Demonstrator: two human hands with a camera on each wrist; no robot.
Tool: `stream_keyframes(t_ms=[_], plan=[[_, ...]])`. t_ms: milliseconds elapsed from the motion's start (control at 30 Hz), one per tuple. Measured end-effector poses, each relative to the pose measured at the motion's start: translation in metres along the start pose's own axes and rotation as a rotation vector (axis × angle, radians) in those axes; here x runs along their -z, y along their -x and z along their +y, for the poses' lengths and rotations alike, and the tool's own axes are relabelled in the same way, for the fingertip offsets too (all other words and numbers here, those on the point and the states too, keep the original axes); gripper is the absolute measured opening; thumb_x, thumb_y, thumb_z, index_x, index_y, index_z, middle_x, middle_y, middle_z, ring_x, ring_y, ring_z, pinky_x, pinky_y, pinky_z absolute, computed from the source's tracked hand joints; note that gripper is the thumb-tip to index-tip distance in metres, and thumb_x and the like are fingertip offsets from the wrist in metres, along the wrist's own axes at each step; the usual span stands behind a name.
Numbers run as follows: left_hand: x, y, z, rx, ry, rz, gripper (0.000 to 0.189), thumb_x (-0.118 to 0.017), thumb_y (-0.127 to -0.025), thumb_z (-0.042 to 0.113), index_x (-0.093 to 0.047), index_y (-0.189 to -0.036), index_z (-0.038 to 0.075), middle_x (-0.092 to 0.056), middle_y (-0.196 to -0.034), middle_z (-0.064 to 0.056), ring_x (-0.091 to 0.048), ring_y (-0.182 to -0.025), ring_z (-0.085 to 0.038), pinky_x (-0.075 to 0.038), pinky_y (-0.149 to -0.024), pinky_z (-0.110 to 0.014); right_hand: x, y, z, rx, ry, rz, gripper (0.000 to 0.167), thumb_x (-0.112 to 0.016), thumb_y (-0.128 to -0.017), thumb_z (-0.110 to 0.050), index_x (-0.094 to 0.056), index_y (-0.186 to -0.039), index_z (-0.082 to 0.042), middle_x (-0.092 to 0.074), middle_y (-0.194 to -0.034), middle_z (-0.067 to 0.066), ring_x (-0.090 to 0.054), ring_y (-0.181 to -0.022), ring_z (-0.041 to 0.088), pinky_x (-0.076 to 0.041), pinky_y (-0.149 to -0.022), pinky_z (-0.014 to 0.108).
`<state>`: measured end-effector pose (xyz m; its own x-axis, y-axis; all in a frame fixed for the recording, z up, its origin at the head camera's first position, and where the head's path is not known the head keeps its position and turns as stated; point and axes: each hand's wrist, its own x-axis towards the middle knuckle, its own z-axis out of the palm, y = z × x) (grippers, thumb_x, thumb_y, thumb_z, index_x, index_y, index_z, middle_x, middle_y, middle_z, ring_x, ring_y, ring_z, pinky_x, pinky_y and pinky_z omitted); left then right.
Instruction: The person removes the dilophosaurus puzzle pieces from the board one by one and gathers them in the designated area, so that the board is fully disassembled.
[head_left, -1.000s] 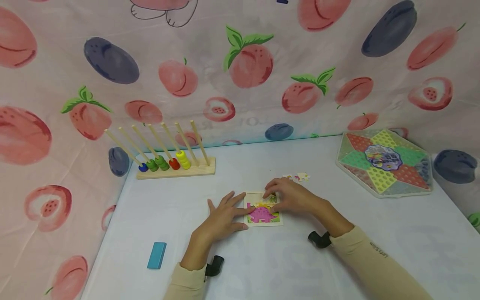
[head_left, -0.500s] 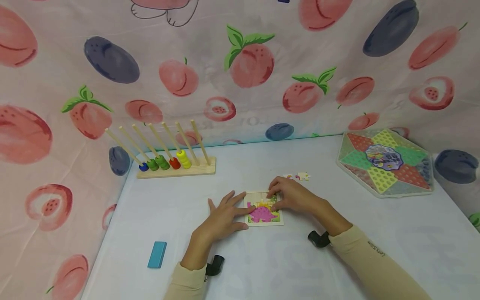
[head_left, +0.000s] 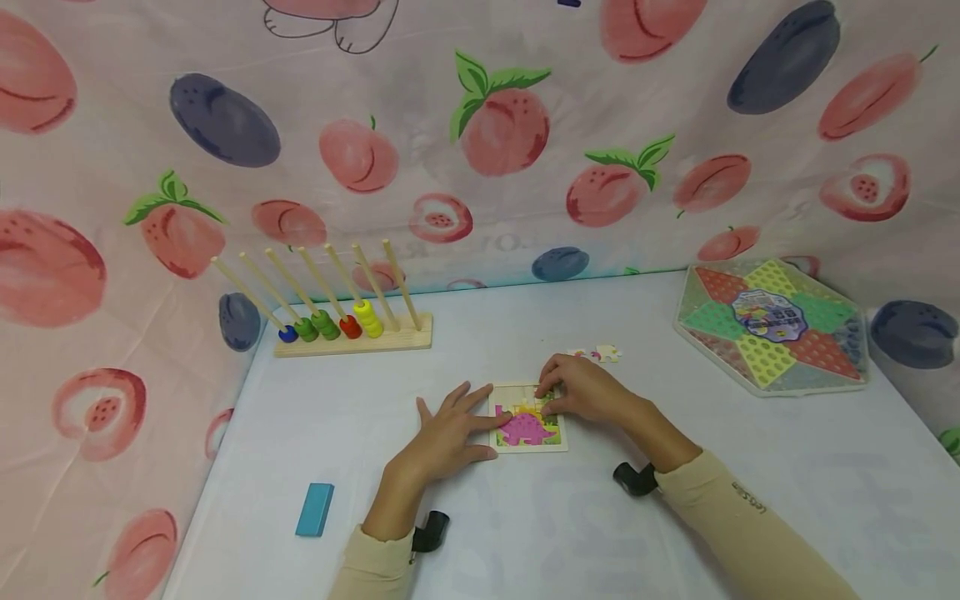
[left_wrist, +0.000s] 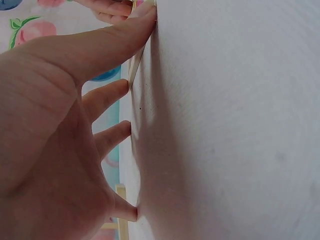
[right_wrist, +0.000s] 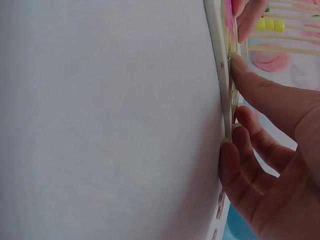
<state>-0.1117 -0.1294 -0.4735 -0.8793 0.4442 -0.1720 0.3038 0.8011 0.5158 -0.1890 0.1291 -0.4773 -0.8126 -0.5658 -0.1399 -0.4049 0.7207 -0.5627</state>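
A small wooden jigsaw board (head_left: 540,451) lies in mid-table, its pieces forming a pink dinosaur (head_left: 527,430). My left hand (head_left: 441,443) rests at its left side with fingers spread, one fingertip over the picture and the thumb at the lower left corner. Over the upper right corner, my right hand (head_left: 588,393) has its fingers and thumb curled about a greenish puzzle piece (head_left: 551,400), largely covered by them. The right wrist view shows the thumb (right_wrist: 270,97) on the board's face and other fingertips at its edge. Behind that hand lie loose puzzle pieces (head_left: 606,353).
A bead-counting rack (head_left: 352,343) with upright pegs stands at the back left. At the back right is a hexagonal board-game box (head_left: 768,325). A blue block (head_left: 314,509) lies at the front left. A fruit-print cloth (head_left: 495,217) hangs behind the table.
My right fingers have shifted slightly right and lowered the greenish piece into the board's upper right corner. My left hand has kept its place.
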Motion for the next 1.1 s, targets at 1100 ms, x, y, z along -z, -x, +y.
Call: stream_keyframes(t_ms=[1100], plan=[[-0.002, -0.001, -0.002, 0.0, -0.004, -0.002, 0.053, -0.079, -0.087, 0.034, -0.064, -0.138, 0.035, -0.036, -0.167, -0.001, -0.018, -0.159, -0.037, 0.001, -0.106, -0.091, 0.002, 0.003, -0.01, -0.025, -0.023, 0.025, 0.015, -0.085, -0.082, -0.018, -0.081, -0.096, -0.015, -0.067, -0.112, 0.002, -0.06, -0.11, 0.022, -0.053, -0.101, 0.044]])
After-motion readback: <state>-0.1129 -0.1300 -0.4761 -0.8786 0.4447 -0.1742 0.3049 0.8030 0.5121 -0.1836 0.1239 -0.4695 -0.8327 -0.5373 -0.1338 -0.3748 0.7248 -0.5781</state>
